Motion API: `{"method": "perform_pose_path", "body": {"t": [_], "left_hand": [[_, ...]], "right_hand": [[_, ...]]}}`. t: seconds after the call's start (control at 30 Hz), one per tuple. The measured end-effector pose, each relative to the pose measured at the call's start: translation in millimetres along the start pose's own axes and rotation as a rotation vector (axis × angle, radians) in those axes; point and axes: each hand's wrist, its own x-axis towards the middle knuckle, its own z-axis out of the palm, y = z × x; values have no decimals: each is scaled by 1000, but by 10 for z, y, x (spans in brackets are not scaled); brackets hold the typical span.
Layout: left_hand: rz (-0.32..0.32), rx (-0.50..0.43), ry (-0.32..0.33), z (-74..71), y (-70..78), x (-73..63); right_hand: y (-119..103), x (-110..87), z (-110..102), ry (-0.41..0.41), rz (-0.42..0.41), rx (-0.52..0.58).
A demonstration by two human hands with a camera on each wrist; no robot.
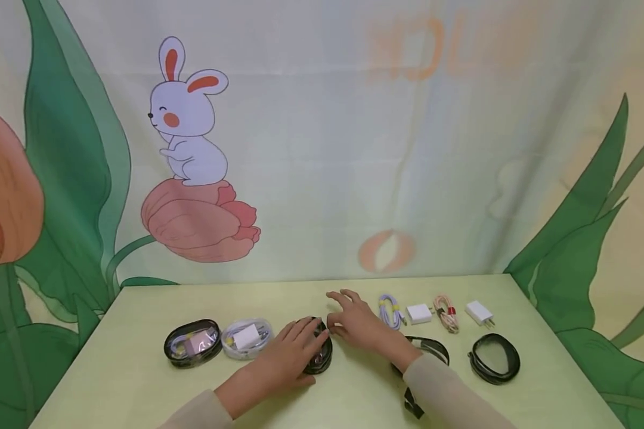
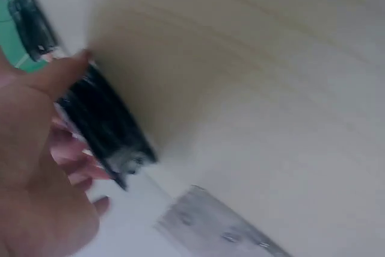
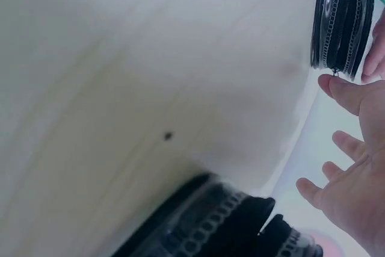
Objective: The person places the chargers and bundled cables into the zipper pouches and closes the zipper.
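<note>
My left hand (image 1: 281, 354) grips a small round clear case with black zip edging (image 1: 324, 356) at the middle of the table. In the left wrist view its thumb lies on one side of the zip case (image 2: 99, 118) and the fingers on the other. What is inside is mostly hidden by the hand. Just right of the case, my right hand (image 1: 358, 320) has its fingers spread and holds nothing. The right wrist view has its thumb tip by the zip pull (image 3: 335, 72) of the case; whether they touch I cannot tell.
To the left lie a black-edged case (image 1: 193, 361) and a white-edged case (image 1: 247, 356), each with a charger inside. On the right are a purple cable (image 1: 385, 310), white plug (image 1: 420, 313), pink cable (image 1: 444, 307), second plug (image 1: 479, 312) and two black-edged cases, one (image 1: 514, 360) beyond the right forearm.
</note>
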Motion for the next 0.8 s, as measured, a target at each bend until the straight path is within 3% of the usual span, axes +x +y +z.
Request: {"method": "perform_pose_path", "body": {"t": [0.1,0.27,0.47,0.57,0.8], "left_hand": [[70,-45,-7,64,-45,-9],[106,-81,-14,88,-55,-32],[65,17,-3,65,-2,-12],[35,22,-4,77,11,12],[-65,11,-36,72,57,7]], "right_hand": [[13,-26,10,-1,0,1],[25,-168,8,-8,-48,13],[-85,-347,-58,-27,-113,134],[-151,-397,-97,-36,-138,157],[-173,-369,-87,7,-41,96]]}}
